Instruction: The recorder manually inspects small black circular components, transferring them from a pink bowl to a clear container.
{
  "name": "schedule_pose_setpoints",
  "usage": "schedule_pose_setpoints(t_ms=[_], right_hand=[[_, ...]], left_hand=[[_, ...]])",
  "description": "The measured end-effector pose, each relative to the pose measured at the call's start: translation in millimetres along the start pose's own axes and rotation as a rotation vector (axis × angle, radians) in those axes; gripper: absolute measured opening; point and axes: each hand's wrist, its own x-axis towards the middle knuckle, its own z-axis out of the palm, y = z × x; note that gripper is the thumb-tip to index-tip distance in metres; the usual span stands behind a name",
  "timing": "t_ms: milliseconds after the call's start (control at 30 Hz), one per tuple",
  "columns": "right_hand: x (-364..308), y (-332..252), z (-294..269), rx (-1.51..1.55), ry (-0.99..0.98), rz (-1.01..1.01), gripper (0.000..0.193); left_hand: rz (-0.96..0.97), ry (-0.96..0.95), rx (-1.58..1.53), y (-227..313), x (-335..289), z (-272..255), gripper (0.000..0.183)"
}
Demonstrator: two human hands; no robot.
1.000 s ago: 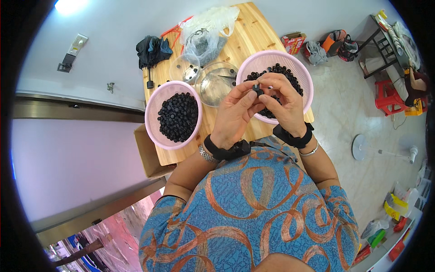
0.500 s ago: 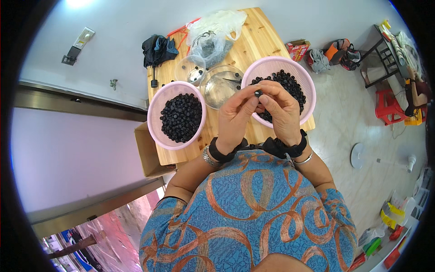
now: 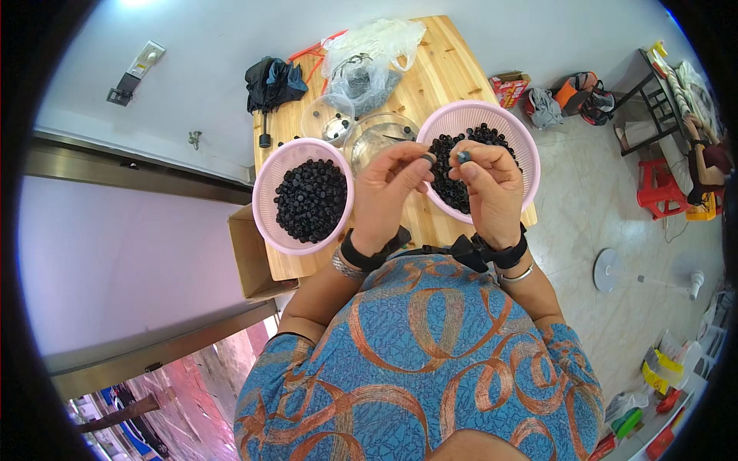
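Left basket (image 3: pixel 265 184): pink, left of the right basket (image 3: pixel 529 152) and well apart from it; black caps (image 3: pixel 310 201) heap inside.
Tub (image 3: pixel 311 121): clear, left of the right basket, on the wall side; a few dark pieces inside.
Dish (image 3: pixel 369 142): clear, just left of the right basket; a thin dark tool (image 3: pixel 395 138) there is hard to make out.
Left hand (image 3: pixel 388 188): at the right basket's near left side, pinching a dark part (image 3: pixel 429 157) between thumb and finger; the part's shape is mostly covered.
Gap between hands: the two parts are apart in front of the right basket. The step looks like joining or separating small pieces; which, I cannot tell. Either way, the next move seems to call for steady fingertips.
Right hand (image 3: pixel 493 183): over the right basket, pinching a blue-grey part (image 3: pixel 463 157) with a pale spot; curled fingers hide the rest.
Right basket: pink, holding more black parts (image 3: pixel 488 134), partly hidden by the hands.
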Motion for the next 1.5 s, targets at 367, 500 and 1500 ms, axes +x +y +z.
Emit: schedule_pose_setpoints(t_ms=[367, 500, 1500], right_hand=[[6.2, -7.5, -17.7, 0.374, 0.020, 0.219, 0.025], [6.5, -9.0, -18.3, 0.351, -0.011, 0.217, 0.026], [8.0, -19.2, 5.2, -0.335, -0.074, 0.021, 0.022]], left_hand=[[-0.189, 0.056, -0.408, -3.3, 8.8, -11.2, 0.019], [-0.198, 0.045, -0.394, -3.9, 9.6, -11.2, 0.020], [-0.403, -0.090, -0.851, 5.7, 13.7, -12.8, 0.030]])
